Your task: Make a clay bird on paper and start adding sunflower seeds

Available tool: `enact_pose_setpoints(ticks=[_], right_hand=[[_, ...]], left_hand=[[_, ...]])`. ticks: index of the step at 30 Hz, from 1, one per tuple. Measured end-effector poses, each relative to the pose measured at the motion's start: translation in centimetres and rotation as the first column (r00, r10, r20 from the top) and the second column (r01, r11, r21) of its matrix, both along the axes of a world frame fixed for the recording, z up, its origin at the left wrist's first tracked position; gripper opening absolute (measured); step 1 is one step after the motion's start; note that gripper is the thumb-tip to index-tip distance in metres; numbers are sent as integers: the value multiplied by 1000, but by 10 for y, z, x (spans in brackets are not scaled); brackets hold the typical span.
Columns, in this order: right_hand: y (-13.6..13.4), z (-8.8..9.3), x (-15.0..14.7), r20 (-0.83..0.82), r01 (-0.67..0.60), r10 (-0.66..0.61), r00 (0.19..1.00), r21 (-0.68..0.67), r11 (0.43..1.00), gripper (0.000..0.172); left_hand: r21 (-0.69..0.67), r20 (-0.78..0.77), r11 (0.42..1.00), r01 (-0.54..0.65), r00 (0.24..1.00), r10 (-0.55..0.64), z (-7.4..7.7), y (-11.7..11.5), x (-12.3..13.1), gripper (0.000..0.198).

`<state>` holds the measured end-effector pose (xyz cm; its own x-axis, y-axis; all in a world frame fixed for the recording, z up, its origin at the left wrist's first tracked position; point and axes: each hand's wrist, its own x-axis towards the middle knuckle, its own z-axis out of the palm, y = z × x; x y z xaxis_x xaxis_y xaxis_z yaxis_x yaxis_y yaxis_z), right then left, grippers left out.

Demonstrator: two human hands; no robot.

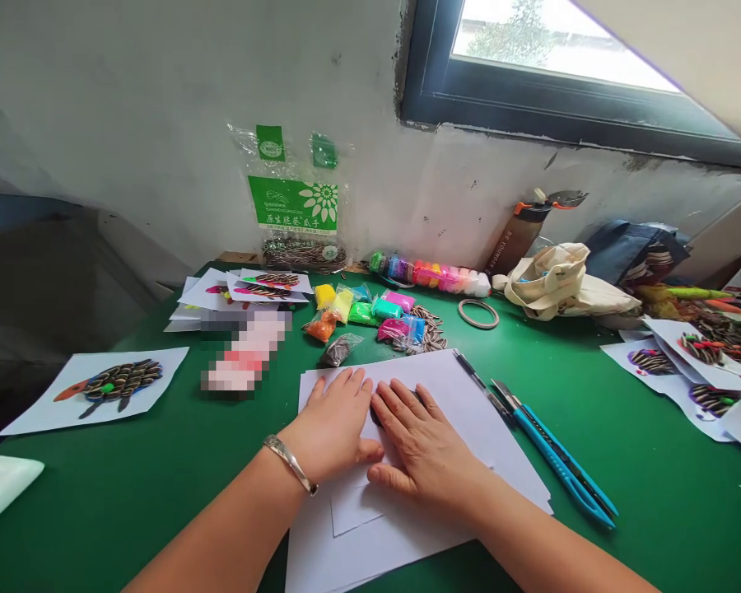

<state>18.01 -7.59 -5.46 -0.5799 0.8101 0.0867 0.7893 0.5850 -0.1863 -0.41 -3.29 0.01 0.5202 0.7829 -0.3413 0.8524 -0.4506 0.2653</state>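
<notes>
My left hand (338,422) lies flat on a stack of white paper (407,543), fingers stretched out, a silver bracelet (290,463) at its wrist. Beside it, my right hand (421,441) is spread flat over a dark, clay-like piece (375,416), of which only bits show between and past the fingers. A smaller white sheet (353,512) lies on the stack below my hands. Along the stack's right edge are a black pen (474,372) and a blue-handled craft knife (559,461).
Coloured clay packets (363,313) and loose sunflower seeds (431,329) sit behind the paper. Seed-covered pictures lie at left (120,383) and right (710,395). A tape roll (478,313), seed bag (300,214), bottle (515,235) and cloth bag (549,284) stand near the wall.
</notes>
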Motion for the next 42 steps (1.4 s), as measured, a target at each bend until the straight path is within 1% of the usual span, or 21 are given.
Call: enact_pose_setpoints(ticks=[5,13,18,22,28,37,42], right_hand=[[0,0,0,0,-3,3,1000,-36,999,83],[-1,7,0,3,-15,15,1000,-41,999,85],[-1,10,4,6,-21,21,1000,-51,998,81],[-1,8,6,-15,-24,24,1000,-40,999,76],[-1,6,5,-39,-29,29,999,-14,999,74],[-2,3,5,-28,-23,24,999,23,999,71],[-3,7,3,-8,-21,21,1000,-10,1000,71]], left_hand=[[-5,9,1000,-14,1000,14,0,0,-1,80],[5,38,1000,0,999,-1,3,-2,-1,75],[0,54,1000,2,999,-2,1,-1,-2,76],[-16,55,1000,-7,998,7,-1,-1,-3,75],[-47,44,999,-25,999,27,-2,0,-2,79],[-34,26,999,-21,999,22,2,-1,-1,76],[-36,31,999,-24,999,25,2,-1,-1,76]])
